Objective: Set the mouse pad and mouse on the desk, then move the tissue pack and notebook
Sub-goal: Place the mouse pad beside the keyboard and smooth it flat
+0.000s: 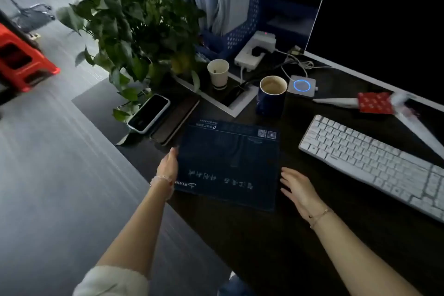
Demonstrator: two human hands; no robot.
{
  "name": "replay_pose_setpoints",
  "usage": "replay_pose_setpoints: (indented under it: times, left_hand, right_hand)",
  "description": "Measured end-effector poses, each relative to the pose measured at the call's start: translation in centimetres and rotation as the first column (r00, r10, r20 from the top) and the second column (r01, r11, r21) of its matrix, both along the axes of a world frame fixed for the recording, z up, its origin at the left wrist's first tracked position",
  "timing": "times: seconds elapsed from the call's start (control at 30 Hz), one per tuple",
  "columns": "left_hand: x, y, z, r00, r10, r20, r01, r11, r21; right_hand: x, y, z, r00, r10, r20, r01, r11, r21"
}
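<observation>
A dark blue mouse pad (228, 163) with white lettering lies flat on the dark desk (276, 235), between my two hands. My left hand (168, 167) rests against the pad's left edge, fingers straight. My right hand (298, 186) hovers just off the pad's right edge with fingers spread and nothing in it. A dark notebook (179, 119) lies beyond the pad's far left corner, with a phone (149, 113) on it. A red tissue pack (374, 102) sits on the monitor's stand at the right. No mouse is in view.
A white keyboard (374, 163) lies right of the pad. Behind the pad stand a blue mug (272, 96), a paper cup (218, 73), a potted plant (134, 31), a power strip (254, 51) and a glowing hub (302, 86). The monitor (384, 19) fills the far right.
</observation>
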State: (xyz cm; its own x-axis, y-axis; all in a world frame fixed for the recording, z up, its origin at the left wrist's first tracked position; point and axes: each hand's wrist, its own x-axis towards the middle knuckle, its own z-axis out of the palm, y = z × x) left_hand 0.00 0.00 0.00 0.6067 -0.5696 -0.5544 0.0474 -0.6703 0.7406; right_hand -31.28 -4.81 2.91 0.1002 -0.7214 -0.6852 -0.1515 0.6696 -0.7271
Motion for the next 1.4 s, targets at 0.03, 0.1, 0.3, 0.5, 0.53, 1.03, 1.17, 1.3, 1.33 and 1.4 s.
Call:
replay_pose_setpoints:
  times: [0.03, 0.1, 0.3, 0.5, 0.53, 1.03, 1.17, 1.3, 1.33, 1.4]
  left_hand:
    - [0.4, -0.3, -0.5, 0.999, 0.022, 0.040, -0.023, 1.000, 0.015]
    - [0.8, -1.1, -0.9, 0.993, 0.011, 0.122, -0.014, 1.000, 0.021]
    - [1.1, -3.4, -0.6, 0.985, -0.037, 0.167, 0.024, 0.997, 0.077]
    - [1.3, -4.0, -1.0, 0.985, 0.012, 0.172, -0.022, 0.998, 0.056]
    - [1.3, -4.0, -1.0, 0.982, 0.015, 0.187, -0.025, 0.998, 0.052]
    - [-1.2, -2.5, 1.3, 0.952, -0.236, 0.197, 0.251, 0.967, -0.051]
    - [-4.2, -1.8, 2.0, 0.942, -0.323, 0.094, 0.332, 0.937, -0.108]
    - [-8.0, -1.4, 2.7, 0.908, -0.418, 0.016, 0.414, 0.893, -0.174]
    - [-9.0, -1.3, 2.7, 0.898, -0.440, -0.003, 0.432, 0.883, -0.182]
    - [-10.9, -1.0, 2.4, 0.874, -0.486, -0.009, 0.476, 0.860, -0.184]
  right_hand:
    - [0.4, -0.4, -0.4, 1.000, -0.006, -0.008, 0.006, 1.000, -0.005]
    - [0.9, -1.2, -0.8, 0.999, -0.027, -0.033, 0.027, 1.000, -0.010]
    - [1.5, -2.4, -1.4, 0.985, -0.149, -0.083, 0.151, 0.988, 0.022]
    - [2.5, -2.8, -1.5, 0.991, -0.091, -0.098, 0.087, 0.995, -0.038]
    - [2.5, -2.8, -1.6, 0.990, -0.086, -0.116, 0.081, 0.995, -0.055]
    - [-1.5, 0.6, -0.3, 0.956, -0.113, -0.269, 0.059, 0.978, -0.199]
    - [-4.7, 2.7, -0.2, 0.931, -0.178, -0.320, 0.111, 0.970, -0.216]
    - [-8.1, 5.7, 0.0, 0.903, -0.292, -0.314, 0.216, 0.942, -0.257]
    - [-9.0, 6.5, 0.1, 0.894, -0.323, -0.311, 0.243, 0.932, -0.267]
    - [-10.9, 8.1, 0.4, 0.874, -0.378, -0.305, 0.299, 0.913, -0.278]
